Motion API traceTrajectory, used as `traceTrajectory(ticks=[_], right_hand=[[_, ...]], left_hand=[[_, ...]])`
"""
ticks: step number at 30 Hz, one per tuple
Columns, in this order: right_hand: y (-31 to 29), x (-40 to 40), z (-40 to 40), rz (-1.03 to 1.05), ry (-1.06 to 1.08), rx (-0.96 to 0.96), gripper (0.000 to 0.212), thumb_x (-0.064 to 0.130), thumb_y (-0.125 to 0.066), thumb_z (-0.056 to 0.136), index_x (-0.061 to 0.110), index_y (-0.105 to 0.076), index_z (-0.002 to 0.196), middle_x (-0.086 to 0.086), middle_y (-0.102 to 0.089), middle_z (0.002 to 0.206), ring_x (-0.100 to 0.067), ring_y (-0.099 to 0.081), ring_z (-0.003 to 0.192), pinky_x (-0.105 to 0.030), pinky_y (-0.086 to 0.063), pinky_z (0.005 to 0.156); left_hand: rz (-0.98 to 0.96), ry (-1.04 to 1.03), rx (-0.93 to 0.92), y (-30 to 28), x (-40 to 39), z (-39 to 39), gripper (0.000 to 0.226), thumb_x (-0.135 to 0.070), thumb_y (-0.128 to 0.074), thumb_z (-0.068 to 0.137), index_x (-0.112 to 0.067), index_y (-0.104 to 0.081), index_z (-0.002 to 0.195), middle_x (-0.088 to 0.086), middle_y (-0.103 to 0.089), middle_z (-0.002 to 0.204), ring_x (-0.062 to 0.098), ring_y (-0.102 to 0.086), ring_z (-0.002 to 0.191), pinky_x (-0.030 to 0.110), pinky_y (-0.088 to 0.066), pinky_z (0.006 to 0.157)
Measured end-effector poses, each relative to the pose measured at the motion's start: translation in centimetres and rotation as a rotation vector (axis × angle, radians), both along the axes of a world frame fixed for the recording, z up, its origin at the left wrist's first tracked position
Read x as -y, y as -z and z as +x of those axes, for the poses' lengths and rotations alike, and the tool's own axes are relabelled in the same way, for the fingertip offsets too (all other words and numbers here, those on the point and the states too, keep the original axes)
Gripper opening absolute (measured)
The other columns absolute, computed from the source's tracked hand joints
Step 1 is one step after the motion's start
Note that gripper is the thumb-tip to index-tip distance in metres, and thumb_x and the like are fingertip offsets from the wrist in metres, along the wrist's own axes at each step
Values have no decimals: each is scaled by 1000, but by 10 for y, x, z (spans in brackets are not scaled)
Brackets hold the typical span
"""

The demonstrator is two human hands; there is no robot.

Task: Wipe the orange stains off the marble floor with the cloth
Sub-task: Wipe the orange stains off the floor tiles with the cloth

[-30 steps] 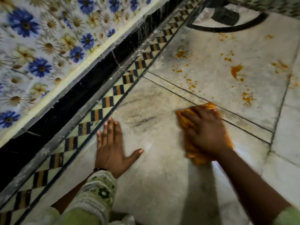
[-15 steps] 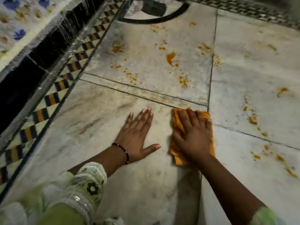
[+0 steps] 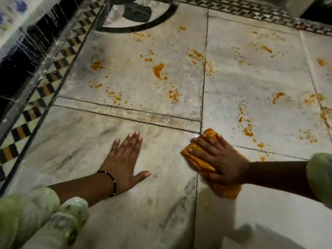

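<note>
An orange cloth lies folded on the marble floor where several slab joints meet. My right hand presses flat on top of the cloth with straight, spread fingers. My left hand rests flat on the bare marble to the left of the cloth, fingers straight, a dark bracelet on its wrist. Orange stains spatter the slab beyond the hands, and more orange stains dot the slab just right of the cloth.
A checkered black, white and orange border strip runs along the left, under a dark wall base. A black ring-shaped inlay lies at the far end. A patterned strip edges the far side.
The view has swung right, away from the flowered wall. My right hand has slid the cloth to the right across the slab joint. My left hand stays flat on the marble.
</note>
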State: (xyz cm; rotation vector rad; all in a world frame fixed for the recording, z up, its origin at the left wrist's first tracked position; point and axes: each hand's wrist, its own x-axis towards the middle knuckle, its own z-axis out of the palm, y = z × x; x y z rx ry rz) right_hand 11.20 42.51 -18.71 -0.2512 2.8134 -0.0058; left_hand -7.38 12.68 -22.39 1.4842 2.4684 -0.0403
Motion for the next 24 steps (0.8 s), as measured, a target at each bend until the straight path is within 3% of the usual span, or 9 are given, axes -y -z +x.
traceTrajectory(ticks=[6,9,12,15,18,24], right_hand=[[8,28,21,-87,145,-90,74,55,-40,83,38,-13,150,-4,-14,159,-29,-10,146,-55,-8,113],[9,8,61,-137,68,-71,67,59,-30,86,38,-20,149,-2,-16,158,-26,-10,146,-51,-7,115],[4,-27,85,-157,128,-51,65,65,-22,88,37,-28,147,0,-22,157,-25,-16,145,-53,-14,113],[8,-43,55,-99,249,-120,69,60,-37,81,38,-30,145,1,-29,154,-25,-22,142,-50,-11,113],[11,-31,18,-70,394,-182,67,55,-36,80,38,-29,145,0,-29,154,-27,-20,142,-50,-3,114],[14,-12,76,-178,228,-156,64,48,-40,82,36,-32,144,-3,-33,153,-27,-22,143,-51,-9,113]], left_hand=[[67,-13,19,-1,1,3,94,-73,-21,86,-7,-4,150,10,-1,159,26,-3,146,47,-3,114],[143,69,15,-11,-21,15,95,-73,-26,85,-7,-3,150,9,0,159,23,1,146,44,0,115],[190,153,36,-23,-68,34,97,-75,-29,84,-7,-7,150,10,-1,158,21,0,146,44,-1,115],[136,212,45,-17,-109,61,101,-80,-21,81,-7,-5,150,10,-1,158,23,-1,146,45,0,114],[67,138,42,-4,-119,83,108,-85,-17,77,-6,-3,150,11,4,158,25,3,146,46,3,114],[80,125,42,-3,-115,91,105,-82,-21,79,-8,-2,150,9,4,159,21,4,146,50,-3,115]])
